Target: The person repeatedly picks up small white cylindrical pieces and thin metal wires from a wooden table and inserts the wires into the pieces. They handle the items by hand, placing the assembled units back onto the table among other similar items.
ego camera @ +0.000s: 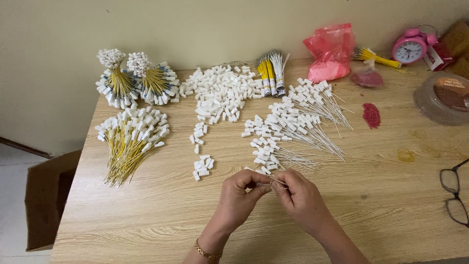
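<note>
My left hand and my right hand meet over the wooden table, fingertips pinched together on a thin white wire with a small white connector. Just beyond them lies a spread of white wires with white connectors. A pile of loose white connectors sits further back, with a few small clusters trailing toward my left hand. Yellow wires with white connectors lie at the left.
Two upright bundles of yellow wires stand at the back left, banded bundles at the back middle. A pink bag, pink alarm clock, round lidded tub, red granules, glasses right. Cardboard box on floor.
</note>
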